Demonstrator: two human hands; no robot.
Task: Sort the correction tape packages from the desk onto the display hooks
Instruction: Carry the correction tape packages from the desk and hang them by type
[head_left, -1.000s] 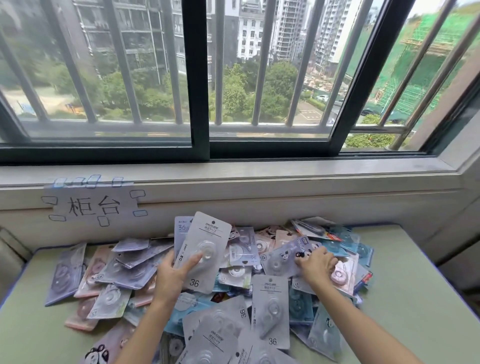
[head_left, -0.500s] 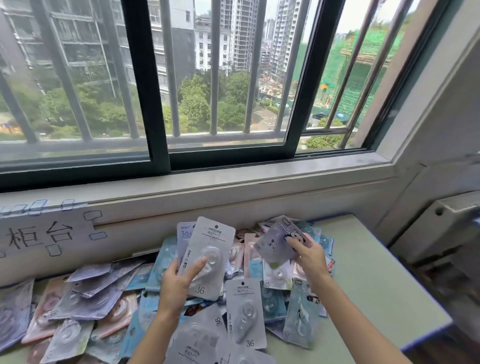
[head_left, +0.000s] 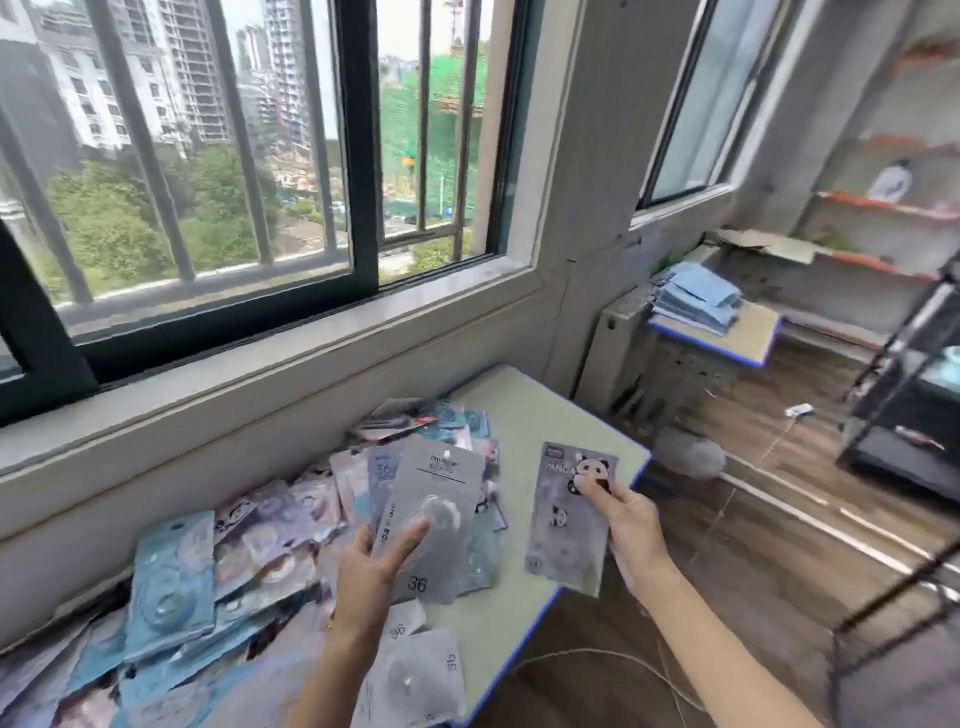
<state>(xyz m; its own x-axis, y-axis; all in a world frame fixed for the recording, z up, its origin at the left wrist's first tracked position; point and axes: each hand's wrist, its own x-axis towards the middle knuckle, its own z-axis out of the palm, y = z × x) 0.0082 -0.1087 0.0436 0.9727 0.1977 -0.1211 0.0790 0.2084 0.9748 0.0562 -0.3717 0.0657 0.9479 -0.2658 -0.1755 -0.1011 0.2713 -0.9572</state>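
Head view: left hand (head_left: 371, 564) grips a grey package marked 36 (head_left: 428, 525), raised above the package pile (head_left: 249, 561) on the desk (head_left: 524, 415). Right hand (head_left: 631, 525) pinches a panda package (head_left: 569, 517), held beside the first, over the desk edge.

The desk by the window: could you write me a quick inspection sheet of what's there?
Surface: pale green desk with a blue edge, under the window.
Job's things: pile of correction tape packages; grey package marked 36 and panda package lifted.
Clutter: nothing seen beyond the pile.
Hands: left hand holds the grey package; right hand pinches the panda package.
Cables: thin cord on the wooden floor.
Surroundings: barred window, second desk with blue packs, shelves.
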